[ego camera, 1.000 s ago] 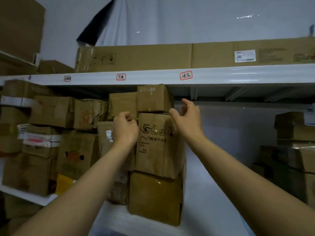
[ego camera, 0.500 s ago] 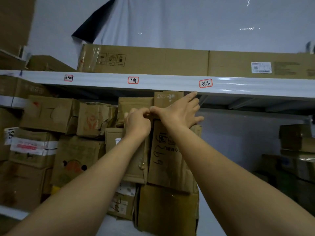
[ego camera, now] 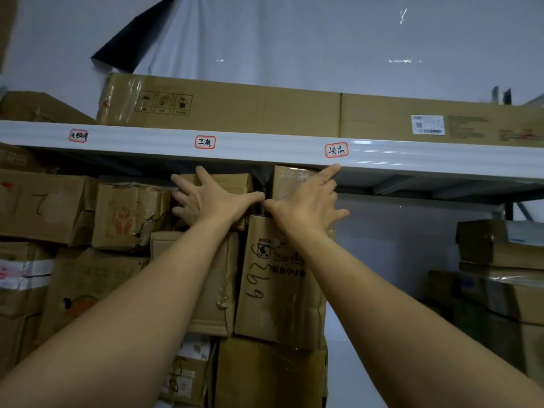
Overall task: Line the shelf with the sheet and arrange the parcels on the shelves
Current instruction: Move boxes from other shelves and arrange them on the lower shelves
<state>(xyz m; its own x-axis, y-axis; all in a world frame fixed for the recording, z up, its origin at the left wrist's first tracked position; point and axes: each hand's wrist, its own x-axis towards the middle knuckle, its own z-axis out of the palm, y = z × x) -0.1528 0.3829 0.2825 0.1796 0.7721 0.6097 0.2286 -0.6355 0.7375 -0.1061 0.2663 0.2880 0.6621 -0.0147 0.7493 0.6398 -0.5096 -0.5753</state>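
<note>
**Both palms flat on top-row parcels**

Left hand (ego camera: 210, 201) spread, fingers splayed, pressed flat on a small cardboard box (ego camera: 232, 187). Right hand (ego camera: 309, 203) likewise spread on the small taped box (ego camera: 290, 179) just right of it, index fingertip touching the white shelf beam (ego camera: 265, 150). Nothing gripped. Both boxes top the stack, above the tall box marked 669 (ego camera: 279, 284). White sheet (ego camera: 368, 348) lines the shelf at right.

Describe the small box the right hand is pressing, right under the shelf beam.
The small box is plain brown cardboard with faint pale marks on its front. It stands upright atop the tall scribbled carton, its top just under the white shelf beam. The right hand lies flat on its front with fingers spread, hiding the lower half.
</note>
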